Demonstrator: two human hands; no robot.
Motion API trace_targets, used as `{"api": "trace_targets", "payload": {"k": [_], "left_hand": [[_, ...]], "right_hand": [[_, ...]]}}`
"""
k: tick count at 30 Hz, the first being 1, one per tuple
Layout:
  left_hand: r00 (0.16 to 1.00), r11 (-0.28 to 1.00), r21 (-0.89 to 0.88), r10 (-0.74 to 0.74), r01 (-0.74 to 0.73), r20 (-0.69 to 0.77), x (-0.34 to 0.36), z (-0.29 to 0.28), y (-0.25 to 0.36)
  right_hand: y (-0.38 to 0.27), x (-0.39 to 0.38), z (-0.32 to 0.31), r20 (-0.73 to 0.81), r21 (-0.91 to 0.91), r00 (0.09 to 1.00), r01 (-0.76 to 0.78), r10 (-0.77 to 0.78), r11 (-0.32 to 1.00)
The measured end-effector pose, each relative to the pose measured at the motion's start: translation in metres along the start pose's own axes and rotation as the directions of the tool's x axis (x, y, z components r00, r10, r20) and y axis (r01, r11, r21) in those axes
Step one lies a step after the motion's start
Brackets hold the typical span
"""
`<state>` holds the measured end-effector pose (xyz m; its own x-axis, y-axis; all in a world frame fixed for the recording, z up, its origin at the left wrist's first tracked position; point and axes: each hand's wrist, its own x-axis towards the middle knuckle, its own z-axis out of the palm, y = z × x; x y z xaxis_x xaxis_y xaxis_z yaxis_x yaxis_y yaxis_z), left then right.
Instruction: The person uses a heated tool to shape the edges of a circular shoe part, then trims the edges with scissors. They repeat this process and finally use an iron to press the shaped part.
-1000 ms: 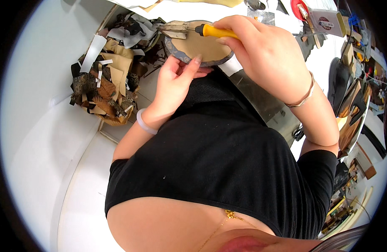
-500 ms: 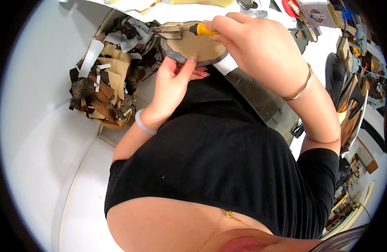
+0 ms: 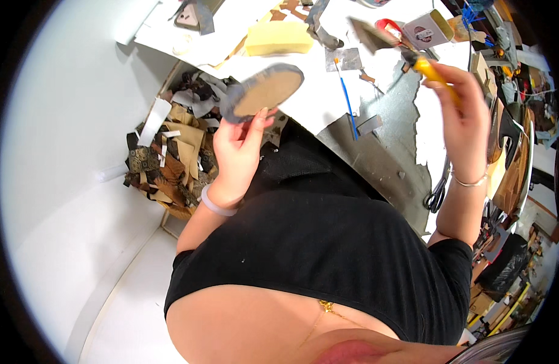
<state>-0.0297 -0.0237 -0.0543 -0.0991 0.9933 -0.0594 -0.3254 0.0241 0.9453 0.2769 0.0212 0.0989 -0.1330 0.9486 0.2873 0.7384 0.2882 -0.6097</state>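
Observation:
My left hand (image 3: 240, 145) holds a flat oval piece (image 3: 267, 94) by its lower edge, thumb on the face. The oval is tan in the middle with a dark grey border, and it is tilted above the table's left corner. My right hand (image 3: 464, 115) grips a yellow-handled tool (image 3: 430, 70) with a black collar and a broad metal head. Motion blurs the tool, so its exact kind is unclear. Its head hangs over the table near a red round object (image 3: 389, 26), well apart from the oval.
On the white table (image 3: 319, 112) are a yellow foam block (image 3: 278, 37), a thin blue stick (image 3: 347, 100), a small open box (image 3: 428, 30) and black-handled scissors (image 3: 436, 197). A bin heaped with scraps (image 3: 176, 151) stands at left. Crowded materials line the right side.
My right hand has swung the tool off the oval's face, away to the right. My left hand still holds the oval, now tilted more. The view has shifted, showing more of the table.

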Motion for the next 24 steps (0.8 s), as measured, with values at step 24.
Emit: {"api": "trace_targets", "payload": {"k": [24], "left_hand": [[0.893,0.958,-0.274,0.195,-0.085,0.405,0.043,0.05,0.009]], "right_hand": [[0.023,0.065,-0.121,-0.1,-0.654,0.981,-0.191,0.166,0.732]]}}
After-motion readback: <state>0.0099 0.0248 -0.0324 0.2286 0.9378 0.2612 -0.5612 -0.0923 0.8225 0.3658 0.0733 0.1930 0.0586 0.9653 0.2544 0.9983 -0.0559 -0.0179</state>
